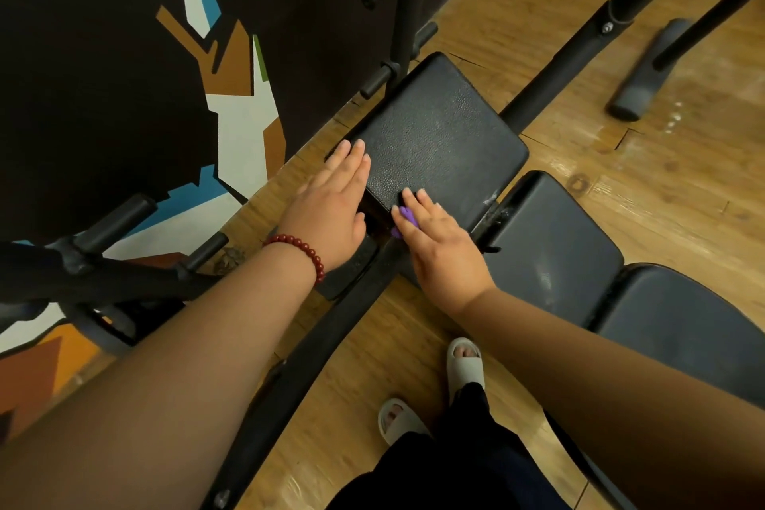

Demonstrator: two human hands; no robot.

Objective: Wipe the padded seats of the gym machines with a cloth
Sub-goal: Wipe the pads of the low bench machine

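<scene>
Across the wood-plank floor (pixel 414 344) runs a black steel bench frame (pixel 314 348), its long axis slanting from lower left to upper right beside a dark wall painted with angular colour patches (pixel 232 66). On that frame sits the black, grained, padded rectangular seat (pixel 439 137), with two more dark padded sections of the bench (pixel 550 244) stepping away toward the lower right.

Both bare forearms reach in from the bottom of the view, and the seat's untouched surface lies ahead of the hands, up and to the right, along its long axis. The right hand (pixel 443 253) is the nearer one to that surface: it lies palm down at the seat's near edge, fingers extended and flat, pressing a small purple cloth (pixel 405 219) of which only a fold shows beneath the fingers. Whether the cloth is pinched or merely pressed flat, I cannot tell. A stroke forward, away from the body, looks like what the wiping now calls for, since most of the pad lies beyond the fingertips.

The left hand (pixel 331 211), open with fingers together, rests against the seat's left side edge, seemingly steadying it; it holds nothing. A string of dark red round beads (pixel 302 248) circles that wrist.
</scene>
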